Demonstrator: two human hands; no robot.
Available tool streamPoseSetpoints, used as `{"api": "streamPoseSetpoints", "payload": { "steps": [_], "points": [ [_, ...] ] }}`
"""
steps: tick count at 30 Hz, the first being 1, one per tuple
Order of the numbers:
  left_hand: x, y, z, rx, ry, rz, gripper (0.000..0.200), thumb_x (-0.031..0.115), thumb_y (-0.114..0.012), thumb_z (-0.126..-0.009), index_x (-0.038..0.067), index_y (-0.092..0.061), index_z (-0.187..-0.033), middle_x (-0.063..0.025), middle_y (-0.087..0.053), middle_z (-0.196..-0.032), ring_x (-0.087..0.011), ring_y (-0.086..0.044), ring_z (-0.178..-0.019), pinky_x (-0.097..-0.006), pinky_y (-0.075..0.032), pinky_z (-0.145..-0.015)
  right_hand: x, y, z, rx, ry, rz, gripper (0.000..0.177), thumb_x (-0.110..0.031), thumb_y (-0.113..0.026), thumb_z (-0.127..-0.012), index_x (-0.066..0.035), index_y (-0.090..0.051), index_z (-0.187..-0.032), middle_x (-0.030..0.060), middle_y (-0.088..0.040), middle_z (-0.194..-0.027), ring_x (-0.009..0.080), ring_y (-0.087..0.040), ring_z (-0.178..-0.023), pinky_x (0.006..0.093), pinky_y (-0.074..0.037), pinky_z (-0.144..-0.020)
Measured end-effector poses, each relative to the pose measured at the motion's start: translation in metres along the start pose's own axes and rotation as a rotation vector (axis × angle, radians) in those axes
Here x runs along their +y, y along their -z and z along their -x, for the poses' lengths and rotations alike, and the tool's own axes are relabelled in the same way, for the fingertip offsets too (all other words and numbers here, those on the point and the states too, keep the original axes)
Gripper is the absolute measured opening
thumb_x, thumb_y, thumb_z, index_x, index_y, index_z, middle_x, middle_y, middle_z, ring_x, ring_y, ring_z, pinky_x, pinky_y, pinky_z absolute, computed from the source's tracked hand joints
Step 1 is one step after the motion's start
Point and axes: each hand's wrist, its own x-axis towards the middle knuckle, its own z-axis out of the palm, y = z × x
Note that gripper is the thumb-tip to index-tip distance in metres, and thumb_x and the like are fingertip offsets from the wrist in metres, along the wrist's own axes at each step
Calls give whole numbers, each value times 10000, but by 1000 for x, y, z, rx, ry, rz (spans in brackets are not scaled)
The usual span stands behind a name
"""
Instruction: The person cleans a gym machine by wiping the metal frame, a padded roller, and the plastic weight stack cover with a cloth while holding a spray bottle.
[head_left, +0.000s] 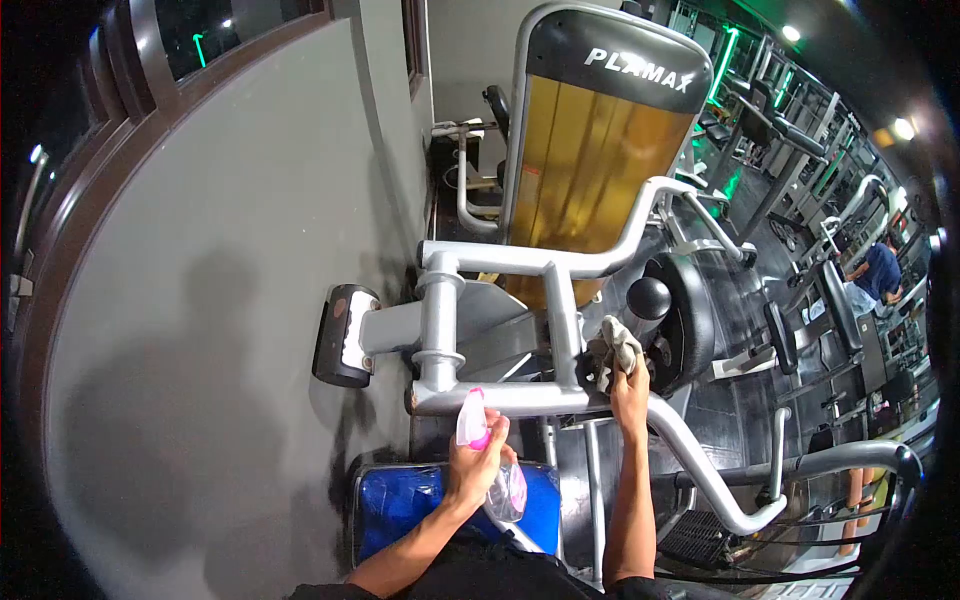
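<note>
My left hand (478, 462) is wrapped round a clear spray bottle (508, 494) with a pink and white trigger head, held over the blue seat pad. In my right hand (630, 392) a crumpled grey cloth (615, 350) is gripped. The cloth is against or just beside the silver tube frame (510, 400) of a gym machine; exact contact is hard to tell. Right behind the cloth are a black round knob (648, 298) and a black round pad (690, 320).
A weight-stack tower (600, 160) with an amber cover stands ahead. A grey wall (220, 300) runs along the left. Below lies a blue seat pad (400, 505). Curved silver bars (715, 480) reach out at right. Another person (875, 275) is among machines at far right.
</note>
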Motion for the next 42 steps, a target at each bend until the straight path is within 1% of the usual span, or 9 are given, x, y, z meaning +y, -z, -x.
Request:
{"api": "streamPoseSetpoints", "payload": {
  "steps": [9,13,15,20,27,29,32,41,42],
  "points": [
    [2,-2,2,-44,17,34,174,138,-562,-942,53,-465,-1059,-47,-538,-844,-135,-572,-524,-272,-519,-516,21,-7,-7,154,63,-202,327,7,-429,-891,-13,-525,-1203,69,-620,-1019,178,-572,-901,300,-447,-827],
    [16,8,-4,-99,-37,46,297,181,-618,-913,14,-490,-1123,-78,-582,-957,-125,-582,-563,-251,-488,-498,-6,-28,-22,90,-337,-247,312,-121,-532,-926,-3,-528,-1215,48,-602,-1088,142,-565,-953,298,-456,-807],
    [26,15,-11,-184,-208,-111,240,165,-604,-920,5,-524,-1081,-88,-612,-951,-126,-599,-573,-252,-485,-504,-45,-57,-35,42,320,-26,444,-42,-579,-828,-60,-520,-1268,85,-618,-1145,198,-621,-989,292,-485,-789],
    [34,37,-35,-253,-262,-259,144,95,-600,-902,4,-553,-1003,-68,-625,-893,-119,-615,-578,-253,-488,-497,-29,-128,-78,-553,1173,815,517,-120,-562,-798,-212,-508,-1304,114,-575,-1236,250,-566,-1145,342,-526,-886],
    [26,43,-41,-328,-286,-178,110,12,-587,-884,-6,-543,-983,-79,-603,-846,-136,-634,-639,-268,-537,-539,30,-201,-134,-867,1694,680,278,-211,-557,-773,-161,-639,-1035,53,-601,-1186,220,-521,-1190,360,-421,-1036],
    [25,42,-43,-302,-336,-144,105,7,-594,-879,-5,-542,-971,-83,-598,-838,-144,-638,-660,-278,-555,-570,48,-204,-133,-915,1692,706,288,-202,-571,-762,-172,-640,-1040,50,-611,-1167,213,-523,-1185,359,-437,-1012],
    [30,43,-40,-338,-323,-172,81,19,-597,-880,-7,-542,-934,-84,-609,-829,-162,-660,-698,-290,-563,-604,37,-187,-100,-1082,1110,963,264,-178,-559,-830,-212,-658,-1073,108,-680,-944,245,-669,-894,390,-544,-757],
    [37,44,-36,-360,-228,-207,87,42,-599,-876,0,-547,-933,-70,-614,-790,-143,-660,-701,-276,-533,-632,-56,-171,-130,-1870,37,682,393,-164,-563,-773,-112,-613,-1159,168,-675,-973,343,-644,-903,422,-520,-775],
    [36,44,-36,-358,-225,-205,91,47,-599,-876,1,-548,-935,-71,-613,-795,-143,-659,-702,-275,-532,-631,-73,-170,-125,-1741,188,711,401,-155,-559,-776,-117,-605,-1172,175,-675,-949,351,-639,-922,429,-520,-794]
  ]
}}
